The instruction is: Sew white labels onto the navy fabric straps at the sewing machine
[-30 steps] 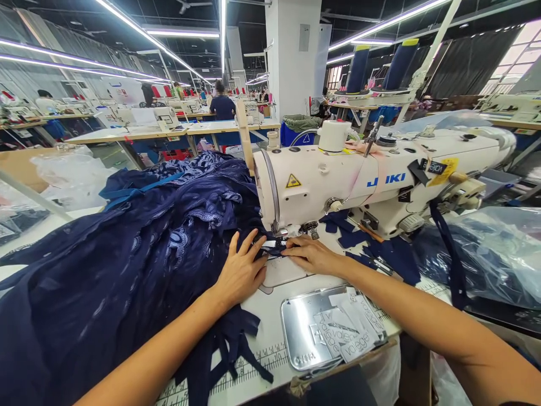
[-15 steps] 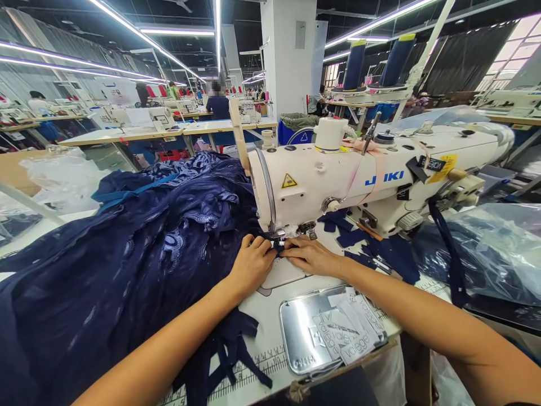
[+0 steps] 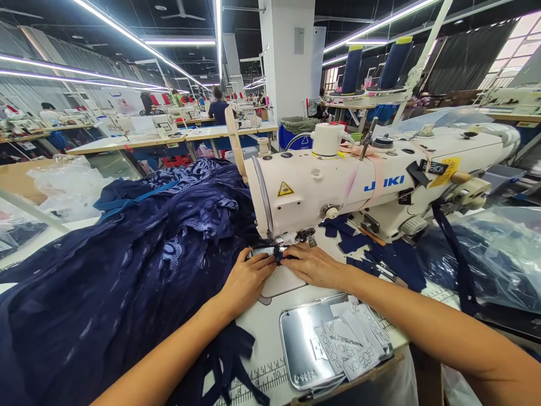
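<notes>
Loose navy strips (image 3: 243,375) trail over a ruler-marked table (image 3: 264,327) on the near side of the left hand, and a shiny metal tray (image 3: 296,338) spread with white printed labels (image 3: 359,344) lies just short of the right hand. Above them, the left hand (image 3: 249,279) and right hand (image 3: 315,265) meet almost fingertip to fingertip, their fingers drawn narrow at a small, dark, crumpled piece of cloth (image 3: 278,255); whether they pinch it or only press it down cannot be told. To the left of the hands spreads a heaped navy garment (image 3: 139,276), thin and softly sheened, gathered in long folds and worked with paler blue scalloped patterns; a brighter blue band (image 3: 131,200) crosses its far side. Just beyond the fingertips, a white sewing machine (image 3: 338,186) with blue lettering reaches away to the right. Navy scraps (image 3: 406,265) and a clear plastic bag (image 3: 490,259) of dark cloth lie right of the right hand. Far past the hands, a person in a dark top (image 3: 218,113) is at work among other machines, left of a white pillar (image 3: 289,67).
</notes>
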The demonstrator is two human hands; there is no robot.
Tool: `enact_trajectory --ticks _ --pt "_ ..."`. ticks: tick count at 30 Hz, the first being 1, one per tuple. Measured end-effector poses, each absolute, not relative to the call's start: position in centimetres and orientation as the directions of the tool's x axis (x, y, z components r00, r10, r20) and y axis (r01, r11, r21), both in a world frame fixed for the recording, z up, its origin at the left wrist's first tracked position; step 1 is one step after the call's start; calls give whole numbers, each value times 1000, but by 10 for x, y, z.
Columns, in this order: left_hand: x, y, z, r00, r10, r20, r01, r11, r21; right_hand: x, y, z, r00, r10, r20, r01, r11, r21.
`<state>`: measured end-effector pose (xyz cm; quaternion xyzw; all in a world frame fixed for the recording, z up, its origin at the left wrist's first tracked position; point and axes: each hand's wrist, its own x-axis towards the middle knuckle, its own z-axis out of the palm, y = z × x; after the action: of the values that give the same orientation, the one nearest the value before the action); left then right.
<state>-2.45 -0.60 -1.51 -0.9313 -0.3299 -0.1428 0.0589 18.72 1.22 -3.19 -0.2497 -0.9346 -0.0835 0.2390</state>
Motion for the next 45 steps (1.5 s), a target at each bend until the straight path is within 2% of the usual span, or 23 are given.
enact_trajectory --ticks 5,14,24,35,38,41,45 --pt "-27 -11 -12 742 636 211 652 -759 -4 188 12 -33 -761 420 495 504 863 43" --pt "-26 -8 -12 741 643 195 656 -755 -3 188 15 -34 -746 404 529 493 870 30" --pt "-27 -3 -10 740 647 183 661 -749 -29 185 18 -35 -739 466 487 538 843 10" --pt "-27 12 -9 729 657 191 679 -730 -80 190 23 -34 -716 556 423 568 815 -109" --pt "-24 11 -7 728 640 244 679 -721 -136 190 27 -36 -700 581 415 585 800 -133" --pt "-17 3 -6 693 652 309 720 -645 -255 187 28 -36 -644 676 358 682 720 -132" --pt "-6 -9 -7 608 718 339 785 -480 -392 180 23 -24 -617 746 251 771 637 1"
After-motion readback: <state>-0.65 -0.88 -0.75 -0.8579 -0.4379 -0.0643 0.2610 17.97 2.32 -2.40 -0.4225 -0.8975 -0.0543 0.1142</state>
